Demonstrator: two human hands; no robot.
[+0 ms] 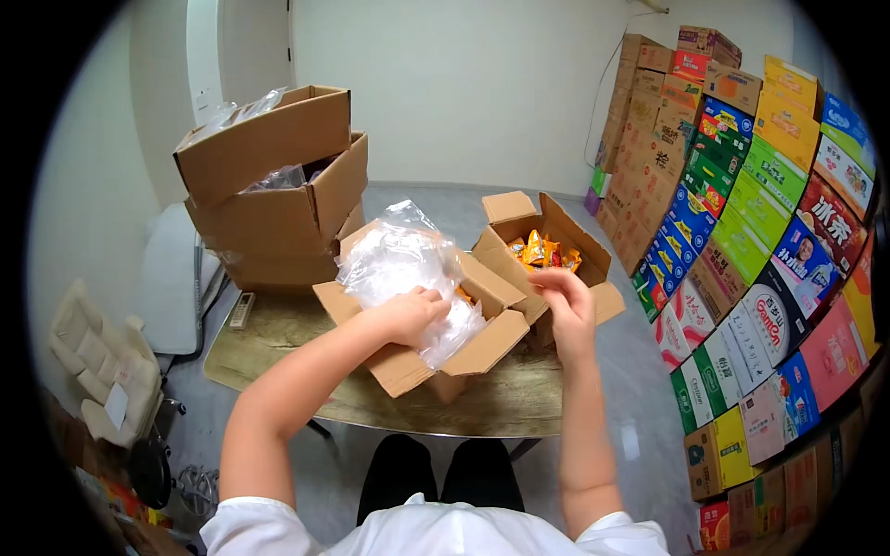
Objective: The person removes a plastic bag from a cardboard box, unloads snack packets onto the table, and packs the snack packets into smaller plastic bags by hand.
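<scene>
My left hand (pixel 414 315) rests on clear plastic bags (pixel 394 264) that fill an open cardboard box (pixel 496 345) on the wooden table; its fingers are bent into the plastic, and what they grip cannot be made out. A bit of orange shows beside the bags. At the near edge of a second open box (pixel 593 250), my right hand (pixel 564 301) is raised with thumb and fingertips close together. Anything between those fingertips is too small to tell. Orange snack packets (pixel 542 250) lie inside that second box.
Stacked open cartons (pixel 269 153) with plastic inside stand at the table's back left. A small white remote (pixel 242 310) lies on the wooden table (pixel 278 357). Tall rows of colourful cartons (pixel 742 222) line the right side. A beige chair (pixel 107 361) is at the left.
</scene>
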